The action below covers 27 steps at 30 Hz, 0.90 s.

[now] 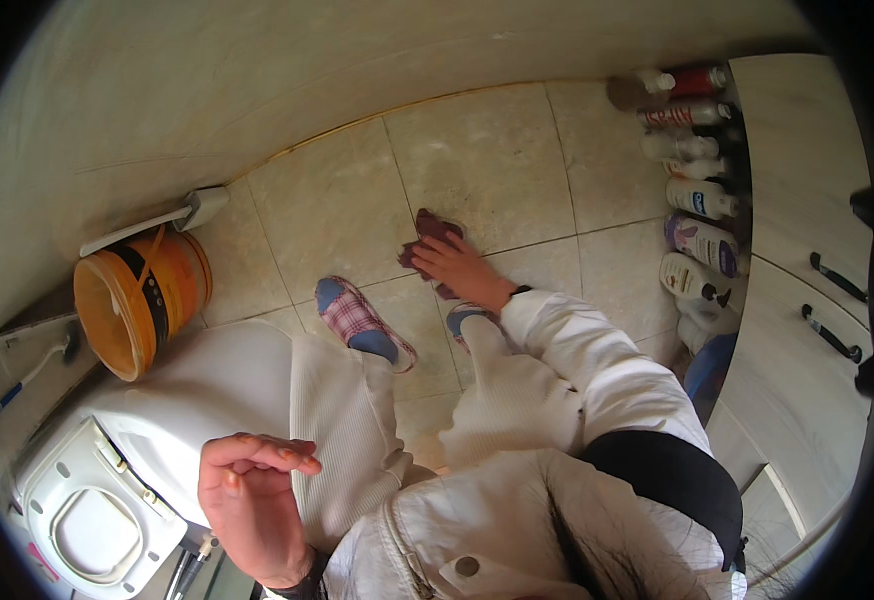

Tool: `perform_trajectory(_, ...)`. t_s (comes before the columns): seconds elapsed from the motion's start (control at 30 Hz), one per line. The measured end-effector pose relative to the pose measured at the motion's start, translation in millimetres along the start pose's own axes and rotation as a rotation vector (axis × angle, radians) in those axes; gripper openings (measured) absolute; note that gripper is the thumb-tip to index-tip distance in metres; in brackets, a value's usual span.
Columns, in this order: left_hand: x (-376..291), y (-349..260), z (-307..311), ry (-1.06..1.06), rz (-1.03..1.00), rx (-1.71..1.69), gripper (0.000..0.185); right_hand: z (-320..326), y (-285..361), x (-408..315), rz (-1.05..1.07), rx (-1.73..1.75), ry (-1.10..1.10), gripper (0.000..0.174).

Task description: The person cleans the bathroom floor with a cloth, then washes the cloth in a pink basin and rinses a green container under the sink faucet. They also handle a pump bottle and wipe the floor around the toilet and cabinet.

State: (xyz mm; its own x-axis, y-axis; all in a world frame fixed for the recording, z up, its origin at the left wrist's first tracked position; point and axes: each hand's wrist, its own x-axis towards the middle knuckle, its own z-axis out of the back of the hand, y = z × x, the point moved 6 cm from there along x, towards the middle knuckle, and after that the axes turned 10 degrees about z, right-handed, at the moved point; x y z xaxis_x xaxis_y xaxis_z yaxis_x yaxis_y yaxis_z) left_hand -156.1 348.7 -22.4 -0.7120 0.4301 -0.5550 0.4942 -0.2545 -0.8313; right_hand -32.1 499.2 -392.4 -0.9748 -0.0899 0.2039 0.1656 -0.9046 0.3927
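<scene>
On the tiled floor in front of me, a crumpled maroon cloth lies under my right hand. The fingers of that hand spread over the cloth and press it against the tile, hiding part of it. My left hand is raised near my left knee, palm towards me. Its fingers are bent and the thumb stands apart, with nothing in the grasp. My feet, in plaid slippers and blue socks, stand just behind the cloth.
Left are an orange bucket, a toilet brush holder, a scrub brush and a white toilet with its lid raised. Several bottles line the right side beside a cabinet with black handles. A wall bounds the far side.
</scene>
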Motion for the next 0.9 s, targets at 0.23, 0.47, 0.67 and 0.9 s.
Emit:
perform_trajectory(0.23,8,8,-4,-0.002,0.050,0.006,0.037,42,-115,-111,-0.490,-0.089,0.038,0.049)
perform_trajectory(0.47,-3,-3,-3,0.064,-0.046,-0.004,0.035,1,-39,-105,-0.602,-0.196,0.045,0.050)
perform_trajectory(0.67,0,4,0,0.064,0.003,-0.005,0.037,4,-68,-84,-0.568,-0.230,0.040,0.044)
perform_trajectory(0.9,-2,-1,1,0.047,-0.003,-0.013,0.036,11,-42,-83,-0.512,-0.329,0.281,0.041)
